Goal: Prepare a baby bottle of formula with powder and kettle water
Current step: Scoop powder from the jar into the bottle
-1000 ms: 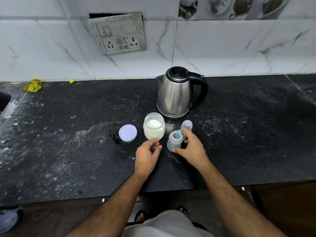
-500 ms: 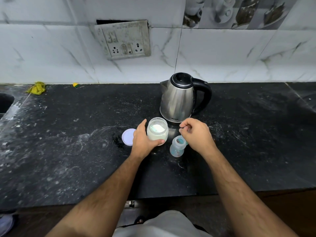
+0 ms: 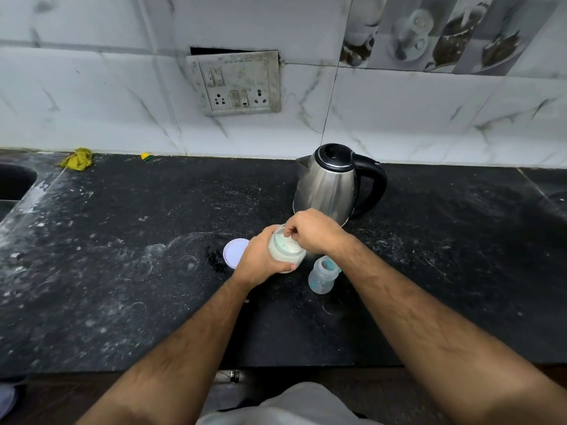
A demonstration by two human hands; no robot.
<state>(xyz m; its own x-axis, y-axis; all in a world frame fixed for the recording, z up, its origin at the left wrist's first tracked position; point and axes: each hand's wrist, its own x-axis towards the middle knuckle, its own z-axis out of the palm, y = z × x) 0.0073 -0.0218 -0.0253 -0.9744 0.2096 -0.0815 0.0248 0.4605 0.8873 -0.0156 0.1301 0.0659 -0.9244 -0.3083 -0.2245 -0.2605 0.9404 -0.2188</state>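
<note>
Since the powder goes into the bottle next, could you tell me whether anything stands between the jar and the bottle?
Nothing visible does: the bottle stands open just right of the jar, with bare counter between them.

**A Kitchen Corner**

A dusty black counter [image 3: 122,271] ran along a white marble-look tile wall [image 3: 92,102]. A dirty socket plate [image 3: 234,82] hung crooked. A yellow rag [image 3: 76,159] lay beside the sink [image 3: 12,185].
</note>
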